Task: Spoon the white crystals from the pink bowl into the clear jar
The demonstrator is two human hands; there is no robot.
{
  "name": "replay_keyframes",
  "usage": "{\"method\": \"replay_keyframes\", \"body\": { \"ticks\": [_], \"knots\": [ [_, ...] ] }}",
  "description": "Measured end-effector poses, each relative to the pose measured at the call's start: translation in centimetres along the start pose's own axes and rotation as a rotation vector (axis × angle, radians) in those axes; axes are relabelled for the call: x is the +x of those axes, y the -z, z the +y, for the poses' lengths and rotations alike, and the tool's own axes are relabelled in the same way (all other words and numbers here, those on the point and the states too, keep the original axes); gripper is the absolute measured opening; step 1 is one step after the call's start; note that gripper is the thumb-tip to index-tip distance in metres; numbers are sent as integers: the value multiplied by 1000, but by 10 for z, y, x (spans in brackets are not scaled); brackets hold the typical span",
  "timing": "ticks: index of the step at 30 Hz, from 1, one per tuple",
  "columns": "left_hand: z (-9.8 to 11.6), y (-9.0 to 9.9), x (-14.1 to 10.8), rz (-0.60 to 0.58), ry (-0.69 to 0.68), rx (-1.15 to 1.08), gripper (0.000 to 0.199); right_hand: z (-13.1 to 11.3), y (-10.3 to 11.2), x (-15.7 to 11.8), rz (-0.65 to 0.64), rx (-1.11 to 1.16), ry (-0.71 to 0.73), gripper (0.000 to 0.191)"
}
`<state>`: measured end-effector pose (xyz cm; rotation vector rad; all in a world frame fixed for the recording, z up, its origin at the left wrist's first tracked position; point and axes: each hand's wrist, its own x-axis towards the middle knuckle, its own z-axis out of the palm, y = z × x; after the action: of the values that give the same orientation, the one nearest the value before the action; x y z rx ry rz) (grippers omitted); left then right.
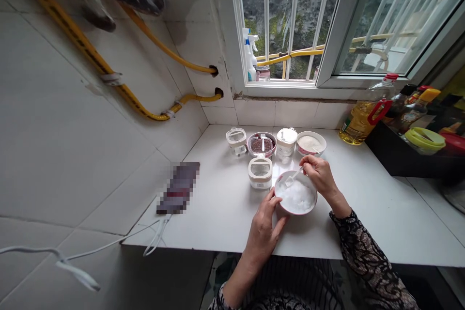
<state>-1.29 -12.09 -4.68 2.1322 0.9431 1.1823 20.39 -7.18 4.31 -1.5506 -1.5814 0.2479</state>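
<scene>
A bowl of white grains (298, 198) stands on the white counter near its front edge. My left hand (264, 225) grips the bowl's left side, fingers at the rim and thumb low at the front. Pinched in my right hand (318, 174) is a small white spoon (289, 181), its tip inside the bowl over the grains. Just left of the bowl is a lidded clear jar (260, 173). Behind stand another lidded jar (236, 141), a bowl with dark contents (262, 145) and a spoon on top, a third jar (286, 141), and a bowl of pale grains (311, 144).
An oil bottle (359, 114) and a black box (395, 152) with bottles and lids stand at the back right. A blurred dark object (178, 188) with a white cable (156, 237) lies at the left. Yellow pipes (138, 106) run along the wall.
</scene>
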Motion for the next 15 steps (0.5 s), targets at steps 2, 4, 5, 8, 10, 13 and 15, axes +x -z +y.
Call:
{"method": "replay_keyframes", "body": {
  "ticks": [2, 4, 5, 8, 10, 13, 15],
  "knots": [
    [0, 0, 0, -3, -1, -1, 43, -1, -1, 0, -12, -21, 48, 21],
    [0, 0, 0, -8, 2, -1, 44, -2, -3, -1, -39, -48, 124, 20],
    [1, 0, 0, -10, 4, -1, 44, -3, -4, -2, -59, -57, 160, 20],
    [1, 1, 0, -5, 3, 0, 43, -5, -9, -4, -115, -53, 216, 21],
    [1, 1, 0, -2, 0, 4, 43, -5, -10, -4, -113, -31, 199, 21],
    [1, 1, 0, -9, 0, 12, 43, -6, -9, -4, -87, 47, 110, 20],
    [1, 1, 0, -12, 3, 15, 42, -6, -6, -3, -87, 129, 17, 19]
  ]
}}
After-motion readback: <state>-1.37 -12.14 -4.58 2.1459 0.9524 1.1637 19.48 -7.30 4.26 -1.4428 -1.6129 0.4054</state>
